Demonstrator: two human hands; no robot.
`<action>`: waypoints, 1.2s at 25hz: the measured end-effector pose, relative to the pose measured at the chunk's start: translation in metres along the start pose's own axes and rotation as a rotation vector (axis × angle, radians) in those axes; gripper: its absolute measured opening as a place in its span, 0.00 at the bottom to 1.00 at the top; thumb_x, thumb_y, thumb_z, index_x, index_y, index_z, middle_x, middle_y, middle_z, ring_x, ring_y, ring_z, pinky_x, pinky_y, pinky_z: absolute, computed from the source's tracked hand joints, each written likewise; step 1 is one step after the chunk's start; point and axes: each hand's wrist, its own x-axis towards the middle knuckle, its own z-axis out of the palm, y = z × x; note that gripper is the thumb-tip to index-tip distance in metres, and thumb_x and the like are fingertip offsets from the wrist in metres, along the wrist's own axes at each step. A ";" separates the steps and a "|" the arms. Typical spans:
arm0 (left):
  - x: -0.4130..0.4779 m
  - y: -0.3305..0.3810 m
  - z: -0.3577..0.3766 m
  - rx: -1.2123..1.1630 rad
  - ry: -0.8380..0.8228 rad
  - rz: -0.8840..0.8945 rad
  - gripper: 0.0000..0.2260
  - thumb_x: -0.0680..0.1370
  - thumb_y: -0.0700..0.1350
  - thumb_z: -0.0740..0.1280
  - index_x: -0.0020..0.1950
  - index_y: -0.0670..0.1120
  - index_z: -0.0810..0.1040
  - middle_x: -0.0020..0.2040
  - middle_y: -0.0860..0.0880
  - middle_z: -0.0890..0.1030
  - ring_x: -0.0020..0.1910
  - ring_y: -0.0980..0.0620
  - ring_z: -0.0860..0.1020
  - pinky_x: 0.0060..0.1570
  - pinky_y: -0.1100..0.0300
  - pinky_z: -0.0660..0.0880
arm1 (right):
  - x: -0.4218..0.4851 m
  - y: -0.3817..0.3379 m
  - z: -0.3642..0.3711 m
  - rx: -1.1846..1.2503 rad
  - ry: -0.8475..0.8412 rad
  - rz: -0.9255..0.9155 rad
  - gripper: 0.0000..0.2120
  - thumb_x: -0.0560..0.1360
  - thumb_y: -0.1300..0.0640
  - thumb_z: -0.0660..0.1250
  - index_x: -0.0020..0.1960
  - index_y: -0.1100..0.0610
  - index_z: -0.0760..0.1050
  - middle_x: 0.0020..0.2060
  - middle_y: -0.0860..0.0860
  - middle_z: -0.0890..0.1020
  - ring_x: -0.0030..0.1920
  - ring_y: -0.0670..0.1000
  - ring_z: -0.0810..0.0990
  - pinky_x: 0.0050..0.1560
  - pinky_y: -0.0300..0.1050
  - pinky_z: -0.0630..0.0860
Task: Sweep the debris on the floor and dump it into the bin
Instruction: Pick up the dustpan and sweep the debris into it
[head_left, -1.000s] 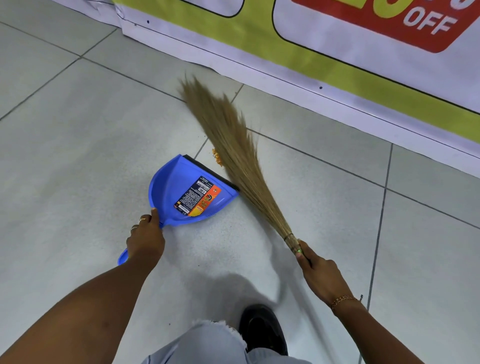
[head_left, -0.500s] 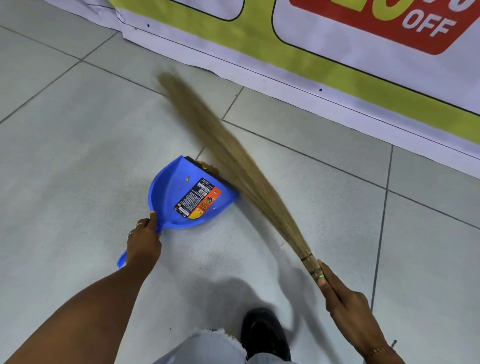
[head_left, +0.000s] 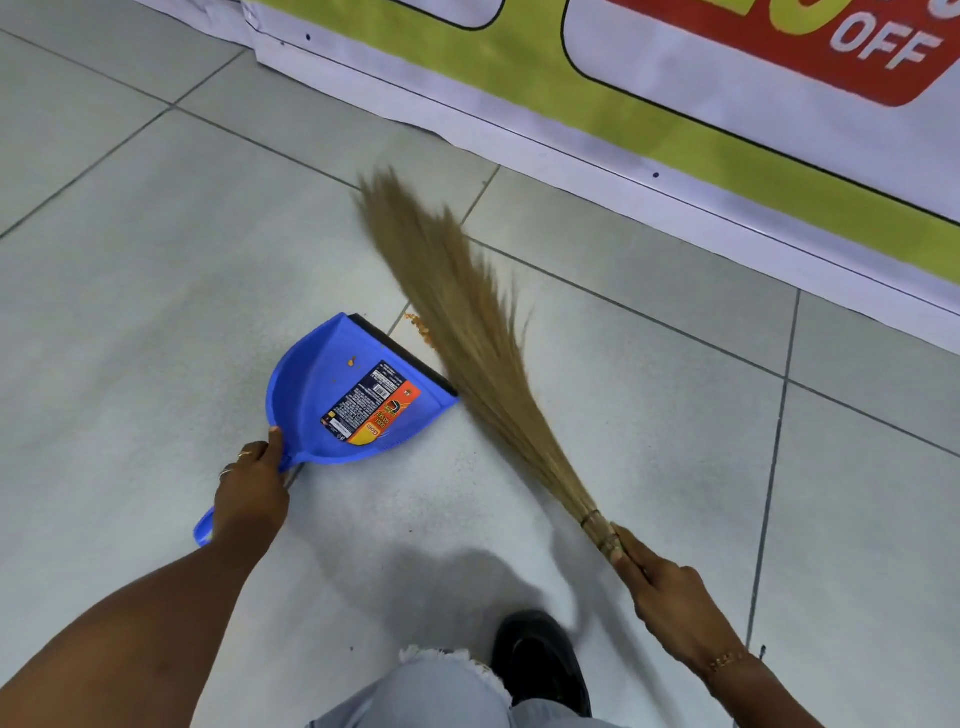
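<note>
Head view, looking down at the grey tiled floor (head_left: 156, 286).

Left hand (head_left: 252, 491): fingers curled round the neck of the blue dustpan (head_left: 311, 395), thumb lying along its rim. The end of the handle showed behind the wrist. Rings (head_left: 244, 454) on two fingers. The pan lay low on the floor with its black rubber lip (head_left: 400, 353) facing away from the person, toward the banner. A printed label (head_left: 371, 402) was stuck on the inside of the pan.

Right hand (head_left: 670, 605): wrapped round the bound end of the grass broom (head_left: 467, 332), just behind the binding (head_left: 597, 525). A gold bracelet (head_left: 727, 661) sat on that wrist. The broom ran diagonally up and left from the hand. Its bristles fanned out across the tile, blurred, passing just beside the right end of the pan's lip.

Debris (head_left: 422, 328): a small cluster of orange crumbs lay on the floor at a tile joint, between the pan's lip and the bristles, near both. A few orange crumbs (head_left: 352, 361) lay inside the pan, above the label.

Along the top and right ran a white, green and red banner (head_left: 649, 104) reading "OFF", its lower edge meeting the floor. At the bottom were a black shoe (head_left: 540, 660) and a frayed light denim hem (head_left: 447, 675).
</note>
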 end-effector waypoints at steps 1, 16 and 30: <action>0.003 0.001 -0.001 0.012 -0.009 0.001 0.29 0.72 0.31 0.65 0.72 0.39 0.60 0.58 0.32 0.73 0.51 0.29 0.74 0.50 0.39 0.73 | -0.005 0.002 0.003 -0.018 -0.025 -0.009 0.19 0.80 0.46 0.54 0.70 0.38 0.64 0.26 0.46 0.77 0.29 0.45 0.76 0.32 0.34 0.70; -0.009 -0.016 -0.001 -0.054 0.038 0.019 0.29 0.71 0.28 0.63 0.71 0.39 0.62 0.61 0.32 0.72 0.53 0.29 0.73 0.51 0.39 0.71 | 0.001 -0.012 -0.003 0.185 0.058 0.100 0.17 0.79 0.47 0.57 0.68 0.39 0.68 0.24 0.47 0.73 0.23 0.44 0.68 0.21 0.31 0.63; -0.006 -0.023 0.002 -0.084 0.026 -0.029 0.29 0.71 0.28 0.62 0.71 0.40 0.62 0.63 0.31 0.70 0.55 0.28 0.72 0.54 0.39 0.70 | -0.015 -0.038 0.004 0.369 0.025 0.125 0.14 0.79 0.47 0.58 0.62 0.33 0.71 0.26 0.51 0.71 0.23 0.46 0.67 0.22 0.37 0.64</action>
